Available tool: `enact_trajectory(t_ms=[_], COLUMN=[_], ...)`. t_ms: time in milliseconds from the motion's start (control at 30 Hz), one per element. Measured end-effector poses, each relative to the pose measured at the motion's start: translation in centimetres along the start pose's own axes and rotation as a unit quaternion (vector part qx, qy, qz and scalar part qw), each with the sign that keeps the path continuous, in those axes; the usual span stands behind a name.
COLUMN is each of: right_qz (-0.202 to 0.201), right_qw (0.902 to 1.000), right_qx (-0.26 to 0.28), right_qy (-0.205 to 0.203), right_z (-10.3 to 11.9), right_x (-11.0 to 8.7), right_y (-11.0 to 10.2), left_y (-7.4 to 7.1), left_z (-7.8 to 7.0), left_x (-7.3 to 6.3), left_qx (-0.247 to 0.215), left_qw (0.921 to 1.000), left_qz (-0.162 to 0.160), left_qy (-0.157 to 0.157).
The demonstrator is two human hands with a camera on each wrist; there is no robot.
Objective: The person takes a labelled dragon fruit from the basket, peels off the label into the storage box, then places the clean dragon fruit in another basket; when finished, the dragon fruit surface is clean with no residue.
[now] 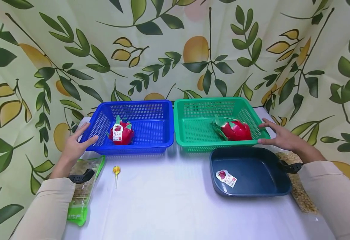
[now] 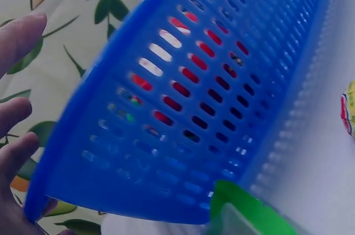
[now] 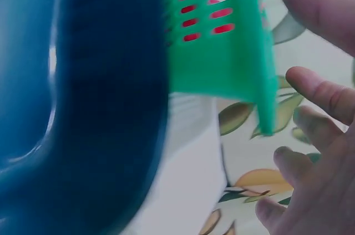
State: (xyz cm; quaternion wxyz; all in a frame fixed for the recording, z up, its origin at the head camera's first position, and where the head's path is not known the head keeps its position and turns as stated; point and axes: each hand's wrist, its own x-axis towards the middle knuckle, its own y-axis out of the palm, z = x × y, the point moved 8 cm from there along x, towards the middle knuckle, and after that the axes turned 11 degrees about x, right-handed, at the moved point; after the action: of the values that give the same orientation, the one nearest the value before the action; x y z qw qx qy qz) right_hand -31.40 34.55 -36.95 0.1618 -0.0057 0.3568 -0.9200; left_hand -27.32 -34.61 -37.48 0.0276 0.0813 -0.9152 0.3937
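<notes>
My left hand (image 1: 71,148) is at the left end of the blue basket (image 1: 145,150), fingers spread around its front corner. In the left wrist view, fingertips show beside the rim; whether they touch it I cannot tell. A red dragon fruit (image 1: 127,135) with a white label sits inside that basket. At the right end of the green basket (image 1: 192,146), my right hand (image 1: 281,137) is spread. The right wrist view shows a gap between those fingers and the basket's rim (image 3: 267,102). Another dragon fruit (image 1: 237,130) lies on its side in the green basket.
A dark blue tub (image 1: 252,173) stands before the green basket, with a dragon fruit sticker (image 1: 226,178). A bag of pale kernels (image 1: 302,193) lies right of it. Left are a green-edged packet (image 1: 83,190) and a yellow lollipop (image 1: 116,170). A leaf-patterned curtain (image 1: 163,43) hangs behind.
</notes>
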Motion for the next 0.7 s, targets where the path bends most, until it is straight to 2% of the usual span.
enact_trajectory(t_ms=[100, 367, 500, 700], right_qz=[-0.01, -0.023, -0.019, -0.018], right_qw=[0.9998, 0.9983, 0.9977, 0.9943], right_qx=[-0.017, -0.035, -0.025, 0.0], right_qy=[-0.01, -0.041, -0.06, -0.105], right_z=[1.5, 7.7, 10.9, 15.8], right_x=[-0.2, -0.8, -0.9, -0.8], right_y=[-0.6, -1.3, -1.2, 0.3], left_y=[0.3, 1.2, 1.4, 1.7], left_z=[0.3, 1.8, 2.3, 2.4], left_x=[0.2, 0.1, 0.1, 0.3], left_qx=[0.008, 0.054, 0.073, 0.079], left_qw=[0.9999, 0.9972, 0.9961, 0.9965], left_qz=[0.005, 0.04, 0.031, 0.014], left_qy=[0.004, -0.032, -0.038, -0.025])
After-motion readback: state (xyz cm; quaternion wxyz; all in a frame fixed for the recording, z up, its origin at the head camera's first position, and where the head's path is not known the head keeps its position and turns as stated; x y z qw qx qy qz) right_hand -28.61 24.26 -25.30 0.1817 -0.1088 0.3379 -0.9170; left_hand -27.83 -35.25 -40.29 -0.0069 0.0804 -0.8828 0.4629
